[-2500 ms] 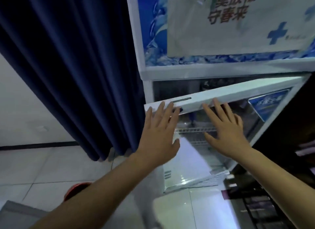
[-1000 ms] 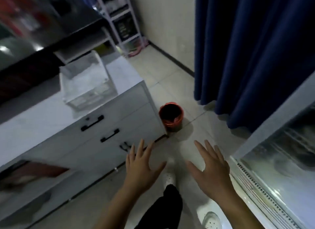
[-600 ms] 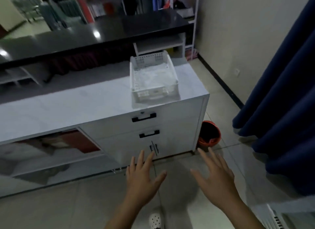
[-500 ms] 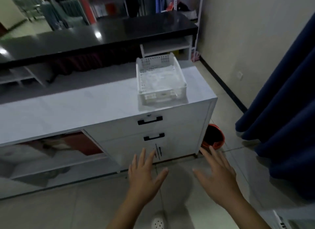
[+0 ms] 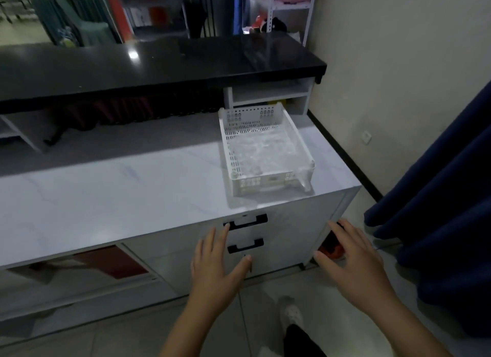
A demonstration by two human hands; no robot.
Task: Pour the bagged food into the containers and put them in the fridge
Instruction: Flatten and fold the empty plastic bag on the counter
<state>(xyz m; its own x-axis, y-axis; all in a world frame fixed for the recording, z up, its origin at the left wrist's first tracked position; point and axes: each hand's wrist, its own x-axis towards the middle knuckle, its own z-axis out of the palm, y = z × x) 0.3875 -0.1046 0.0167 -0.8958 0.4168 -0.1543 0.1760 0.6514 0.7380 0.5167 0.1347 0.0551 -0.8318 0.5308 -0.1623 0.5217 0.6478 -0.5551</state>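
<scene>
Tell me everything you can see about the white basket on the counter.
The white basket looks like plastic, a shallow rectangular tray with perforated walls and small corner posts at its near end. It sits flat and upright near the right end of the pale marble-look counter, above the black drawer handles. Something clear and crinkled, perhaps plastic bags, lies inside; what they hold cannot be told. Neither the left hand nor the right hand touches it.
</scene>
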